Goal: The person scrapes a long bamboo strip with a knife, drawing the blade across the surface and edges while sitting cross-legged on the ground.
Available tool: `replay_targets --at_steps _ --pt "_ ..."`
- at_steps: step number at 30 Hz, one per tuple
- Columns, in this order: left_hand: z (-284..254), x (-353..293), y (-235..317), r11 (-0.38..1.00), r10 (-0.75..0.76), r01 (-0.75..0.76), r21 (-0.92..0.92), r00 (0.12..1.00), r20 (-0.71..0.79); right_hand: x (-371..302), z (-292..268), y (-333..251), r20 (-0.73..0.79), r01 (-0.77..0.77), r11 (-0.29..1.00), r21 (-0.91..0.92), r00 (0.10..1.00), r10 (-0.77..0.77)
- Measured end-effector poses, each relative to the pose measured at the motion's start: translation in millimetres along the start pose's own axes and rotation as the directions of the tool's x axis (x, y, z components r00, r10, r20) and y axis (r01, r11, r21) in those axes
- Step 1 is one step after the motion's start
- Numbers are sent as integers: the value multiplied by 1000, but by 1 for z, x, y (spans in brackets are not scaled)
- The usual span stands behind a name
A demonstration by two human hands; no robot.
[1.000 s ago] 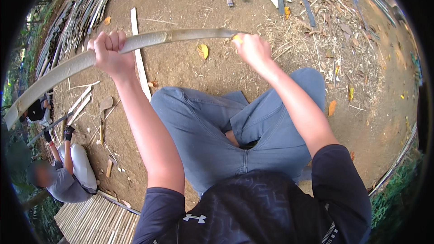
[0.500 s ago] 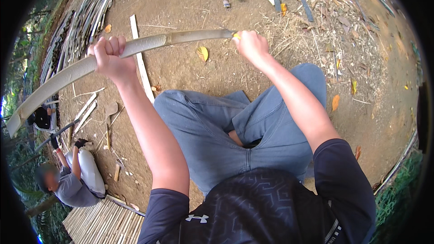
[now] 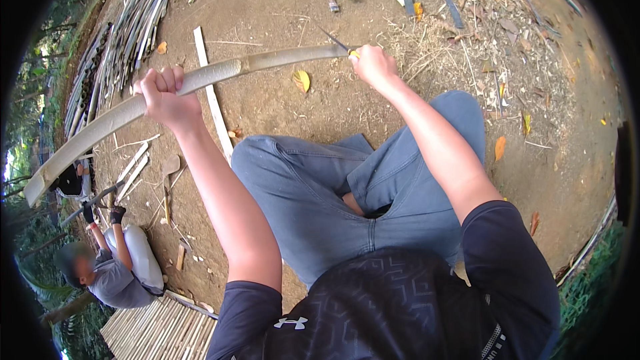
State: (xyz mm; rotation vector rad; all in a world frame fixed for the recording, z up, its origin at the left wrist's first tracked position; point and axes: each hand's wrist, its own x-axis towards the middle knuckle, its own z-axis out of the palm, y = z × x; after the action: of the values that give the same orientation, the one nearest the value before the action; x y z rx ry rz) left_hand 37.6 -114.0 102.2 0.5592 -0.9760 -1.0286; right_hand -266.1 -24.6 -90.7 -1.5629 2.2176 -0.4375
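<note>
bamboo pole between both hands

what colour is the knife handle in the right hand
Yellow; a bit of the knife handle shows at the right hand in the head view.

The long bamboo strip looks smooth and matt, pale grey-green. The knife shows a dark metal blade and a yellow handle. The ground is rough, dry brown earth strewn with straw. The trousers are soft grey cloth.
</note>
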Motion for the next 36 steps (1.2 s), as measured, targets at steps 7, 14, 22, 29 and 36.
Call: replay_targets --at_steps 7,14,22,29,36 --pt "2 -6 1 1000 -5 4 -19 999 -33 2 -7 4 67 -56 998 2 996 56" --pt "17 -2 3 999 -2 1 -53 1000 -23 8 -4 23 -17 -125 989 -82 992 124" --pt "19 -2 4 998 16 -19 -54 998 -56 11 -8 5 105 -130 991 -26 986 132" --pt "14 4 2 997 41 -39 -68 999 18 2 -7 -7 75 -144 989 27 987 141" --pt "24 4 2 997 67 -65 -47 997 26 13 8 17 107 -297 953 54 951 291"
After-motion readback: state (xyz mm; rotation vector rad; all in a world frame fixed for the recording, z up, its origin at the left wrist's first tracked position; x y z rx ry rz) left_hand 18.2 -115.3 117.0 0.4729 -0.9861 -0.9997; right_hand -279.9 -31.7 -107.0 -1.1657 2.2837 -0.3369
